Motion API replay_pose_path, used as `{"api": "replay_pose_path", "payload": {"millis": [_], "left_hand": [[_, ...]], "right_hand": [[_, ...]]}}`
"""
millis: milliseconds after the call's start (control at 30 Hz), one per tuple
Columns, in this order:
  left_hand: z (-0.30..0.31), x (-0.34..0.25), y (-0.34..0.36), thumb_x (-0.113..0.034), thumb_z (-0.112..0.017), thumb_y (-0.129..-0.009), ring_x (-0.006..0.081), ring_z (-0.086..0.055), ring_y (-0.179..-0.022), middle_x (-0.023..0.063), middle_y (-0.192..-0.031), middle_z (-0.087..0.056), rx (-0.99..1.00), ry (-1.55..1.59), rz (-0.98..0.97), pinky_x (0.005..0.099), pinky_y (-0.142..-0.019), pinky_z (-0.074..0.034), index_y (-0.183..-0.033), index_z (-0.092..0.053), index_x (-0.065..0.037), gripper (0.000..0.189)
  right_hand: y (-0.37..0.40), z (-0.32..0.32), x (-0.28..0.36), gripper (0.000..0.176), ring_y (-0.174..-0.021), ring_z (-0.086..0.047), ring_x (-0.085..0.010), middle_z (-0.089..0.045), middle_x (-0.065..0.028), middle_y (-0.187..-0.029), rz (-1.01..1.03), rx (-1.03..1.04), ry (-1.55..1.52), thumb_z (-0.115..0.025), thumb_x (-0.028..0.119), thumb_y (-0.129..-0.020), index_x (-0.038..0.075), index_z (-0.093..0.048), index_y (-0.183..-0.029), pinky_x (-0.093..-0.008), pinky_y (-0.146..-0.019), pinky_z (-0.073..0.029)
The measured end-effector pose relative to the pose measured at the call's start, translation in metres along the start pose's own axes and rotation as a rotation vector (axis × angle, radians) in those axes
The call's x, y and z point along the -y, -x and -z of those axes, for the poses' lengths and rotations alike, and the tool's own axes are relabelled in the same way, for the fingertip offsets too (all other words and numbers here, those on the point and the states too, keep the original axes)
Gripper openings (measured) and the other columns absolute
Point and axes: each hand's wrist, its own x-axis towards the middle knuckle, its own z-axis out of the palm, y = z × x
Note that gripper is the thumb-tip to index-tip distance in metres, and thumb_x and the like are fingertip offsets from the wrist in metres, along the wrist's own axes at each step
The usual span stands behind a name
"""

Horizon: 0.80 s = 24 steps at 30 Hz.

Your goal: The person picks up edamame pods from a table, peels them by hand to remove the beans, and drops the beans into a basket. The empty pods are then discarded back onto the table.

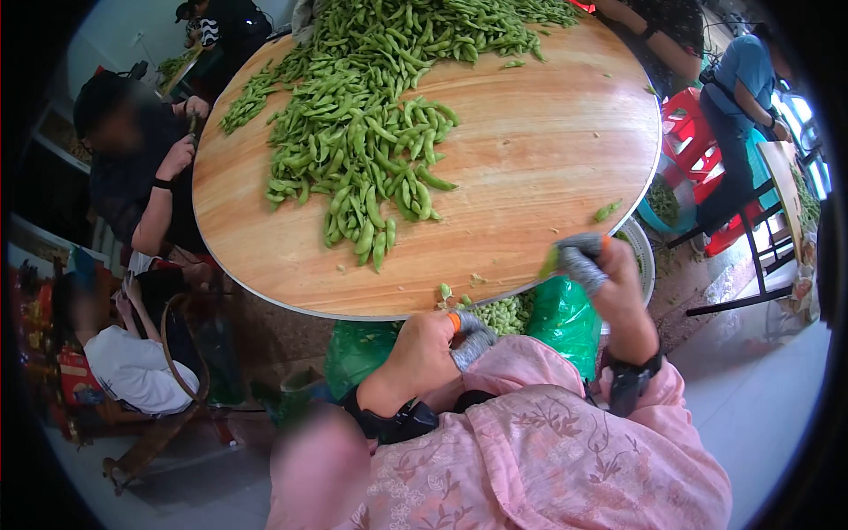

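Green bean pods point(353, 132) lie heaped on the round wooden table point(521, 150), from its far edge toward its near left. My left hand point(433, 344), its fingertips wrapped in grey tape, is curled at the near rim; what it may hold is hidden. At the right rim my right hand point(596, 265), also taped, is closed on a green pod point(548, 263). Below the rim, between my hands, pale shelled beans point(503, 315) lie in a green plastic bag point(565, 318). A small pod point(608, 210) rests on the table near my right hand.
A white basket point(647, 265) stands beyond the right rim. At the left sit a person in dark clothes point(115, 177) and a person in white point(141, 371). Red stools point(689, 132), a blue basin point(658, 208) and a person in blue point(742, 79) are at the right.
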Motion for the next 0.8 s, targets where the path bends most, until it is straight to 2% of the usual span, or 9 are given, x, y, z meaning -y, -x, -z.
{"api": "replay_pose_path", "payload": {"millis": [33,67,100,167,267,367,633,733,800], "left_hand": [[0.003,-0.001,0.001,-0.004,-0.059,-0.071,0.0134,-0.055,-0.066,0.0078,-0.072,-0.058,-0.003,-0.004,0.002,0.0251,-0.06,-0.043,-0.076,-0.058,0.002,0.008],[0.007,-0.001,0.002,-0.005,-0.061,-0.07,0.0168,-0.056,-0.066,0.0089,-0.071,-0.058,-0.052,-0.179,-0.198,0.0266,-0.061,-0.044,-0.076,-0.059,0.002,0.009],[0.011,-0.004,0.001,-0.007,-0.063,-0.07,0.0202,-0.058,-0.065,0.0101,-0.07,-0.058,-0.101,-0.356,-0.402,0.0282,-0.061,-0.045,-0.075,-0.059,0.001,0.011],[0.021,-0.016,-0.006,-0.009,-0.064,-0.069,0.0246,-0.058,-0.067,0.0119,-0.072,-0.059,-0.131,-0.348,-0.399,0.0302,-0.062,-0.046,-0.077,-0.06,0.0,0.013],[0.045,-0.023,-0.033,-0.01,-0.062,-0.07,0.0269,-0.058,-0.068,0.0147,-0.075,-0.059,-0.358,-0.448,-0.294,0.0313,-0.063,-0.046,-0.083,-0.06,0.0,0.016],[0.065,-0.015,-0.077,-0.006,-0.055,-0.072,0.0303,-0.056,-0.074,0.0169,-0.079,-0.058,-0.528,-0.705,-0.373,0.0351,-0.065,-0.045,-0.094,-0.057,-0.001,0.022],[0.094,-0.005,-0.096,0.001,-0.05,-0.069,0.0281,-0.051,-0.083,0.012,-0.088,-0.055,-0.197,-1.084,-0.399,0.037,-0.07,-0.042,-0.086,-0.057,-0.001,0.019],[0.094,-0.016,-0.082,-0.003,-0.055,-0.07,0.0296,-0.052,-0.08,0.0114,-0.084,-0.056,-0.238,-1.098,-0.338,0.0382,-0.068,-0.043,-0.086,-0.059,-0.001,0.017],[0.085,-0.023,-0.068,-0.003,-0.057,-0.073,0.0214,-0.056,-0.074,0.0084,-0.08,-0.058,-0.442,-0.979,-0.339,0.0312,-0.064,-0.044,-0.087,-0.059,0.0,0.015]], "right_hand": [[0.002,0.018,-0.001,0.011,-0.064,-0.05,-0.0066,-0.057,0.0003,-0.071,0.002,-0.02,0.19,-0.058,0.007,-0.078,-0.002,-0.058,-0.083,-0.0214,-0.058,-0.042],[0.004,0.034,-0.012,0.014,-0.06,-0.05,-0.0076,-0.056,-0.0009,-0.068,0.107,-0.157,0.371,-0.06,0.006,-0.076,-0.003,-0.058,-0.086,-0.0231,-0.055,-0.042],[0.005,0.055,-0.008,0.013,-0.055,-0.052,-0.0127,-0.056,-0.0067,-0.064,-0.01,-0.244,0.601,-0.061,0.004,-0.073,-0.004,-0.057,-0.083,-0.0267,-0.051,-0.041],[0.012,0.095,-0.028,0.009,-0.053,-0.054,-0.0227,-0.055,-0.0168,-0.063,0.048,-0.396,0.961,-0.059,0.003,-0.071,-0.004,-0.053,-0.074,-0.0301,-0.051,-0.041],[0.02,0.1,-0.015,0.009,-0.058,-0.055,-0.0188,-0.056,-0.0152,-0.065,-0.01,-0.51,1.051,-0.058,0.001,-0.072,-0.005,-0.055,-0.079,-0.0298,-0.054,-0.041],[0.017,0.086,-0.014,0.014,-0.067,-0.056,-0.0144,-0.06,-0.0127,-0.073,-0.037,-0.444,0.599,-0.057,-0.001,-0.073,-0.005,-0.057,-0.087,-0.028,-0.059,-0.042],[0.006,0.005,0.009,0.021,-0.076,-0.055,-0.0106,-0.061,-0.0073,-0.083,-0.077,-0.026,0.195,-0.058,0.004,-0.077,-0.006,-0.057,-0.096,-0.0237,-0.068,-0.045],[-0.002,-0.015,0.007,0.024,-0.075,-0.054,-0.0092,-0.061,-0.0068,-0.083,-0.124,0.107,0.08,-0.057,0.006,-0.078,-0.007,-0.056,-0.099,-0.024,-0.065,-0.045],[-0.007,-0.03,0.005,0.027,-0.074,-0.052,-0.0082,-0.06,-0.005,-0.082,-0.12,0.125,-0.084,-0.057,0.013,-0.08,-0.006,-0.056,-0.1,-0.0235,-0.065,-0.044]]}}
